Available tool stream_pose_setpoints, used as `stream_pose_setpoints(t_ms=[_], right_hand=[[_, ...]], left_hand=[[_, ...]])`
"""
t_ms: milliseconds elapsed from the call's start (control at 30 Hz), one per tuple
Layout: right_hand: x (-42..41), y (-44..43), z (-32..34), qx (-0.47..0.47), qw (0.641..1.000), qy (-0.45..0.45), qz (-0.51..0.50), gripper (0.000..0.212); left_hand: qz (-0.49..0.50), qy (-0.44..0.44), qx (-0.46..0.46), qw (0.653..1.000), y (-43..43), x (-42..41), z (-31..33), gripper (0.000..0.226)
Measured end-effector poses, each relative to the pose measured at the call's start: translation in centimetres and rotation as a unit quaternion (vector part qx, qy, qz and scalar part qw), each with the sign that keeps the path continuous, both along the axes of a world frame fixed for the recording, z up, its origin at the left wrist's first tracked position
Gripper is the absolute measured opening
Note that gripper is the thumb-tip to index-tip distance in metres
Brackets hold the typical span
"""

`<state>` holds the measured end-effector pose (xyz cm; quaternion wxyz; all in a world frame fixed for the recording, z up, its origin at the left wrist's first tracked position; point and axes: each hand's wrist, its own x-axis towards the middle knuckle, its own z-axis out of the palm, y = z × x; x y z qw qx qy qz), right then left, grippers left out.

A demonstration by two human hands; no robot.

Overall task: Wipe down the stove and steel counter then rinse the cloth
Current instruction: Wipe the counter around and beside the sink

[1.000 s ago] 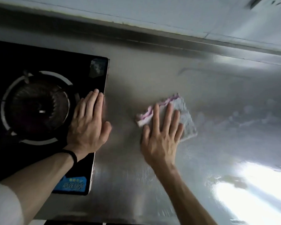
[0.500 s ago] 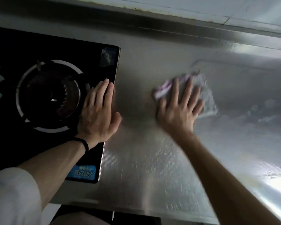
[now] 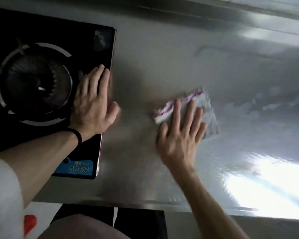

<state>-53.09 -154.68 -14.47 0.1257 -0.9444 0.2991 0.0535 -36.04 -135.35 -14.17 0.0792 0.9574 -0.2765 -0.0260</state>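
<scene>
A black glass stove (image 3: 86, 40) with a round burner (image 3: 35, 81) sits at the left of the steel counter (image 3: 162, 57). My left hand (image 3: 93, 104) lies flat on the stove's right edge, fingers together, holding nothing. A grey cloth with a pink and white edge (image 3: 207, 109) lies flat on the counter right of the stove. My right hand (image 3: 181, 137) presses down on it with fingers spread; the palm covers the cloth's near part.
A raised steel backsplash ledge (image 3: 214, 16) runs along the back. Wet smears (image 3: 259, 104) show on the counter right of the cloth, and bright glare (image 3: 266, 183) near the front right. The counter's front edge (image 3: 145, 204) is close to my body.
My right hand has pulled the cloth back toward me across the counter after pushing it away half a second ago. My left hand has stayed on the stove edge.
</scene>
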Motion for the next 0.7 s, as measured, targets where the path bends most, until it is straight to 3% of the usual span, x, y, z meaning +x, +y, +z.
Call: stream_pose_setpoints(t_ms=[133, 300, 433, 700], right_hand=[[-9.6, 9.3, 0.7, 0.033, 0.997, 0.071, -0.017, 0.081], [-10.6, 12.6, 0.7, 0.035, 0.997, 0.071, 0.0, 0.083], [-13.6, 7.9, 1.1, 0.045, 0.997, 0.06, 0.035, 0.079], [-22.5, -10.1, 1.9, 0.028, 0.984, 0.064, -0.161, 0.071]], left_hand=[[-0.002, -0.006, -0.012, 1.0, 0.0, 0.0, -0.1, 0.089], [-0.004, -0.014, -0.024, 1.0, 0.1, 0.0, -0.7, 0.088], [0.003, -0.012, -0.027, 1.0, 0.1, -0.1, -0.9, 0.088], [0.018, 0.025, -0.059, 0.998, -3.0, -1.6, 0.8, 0.088]])
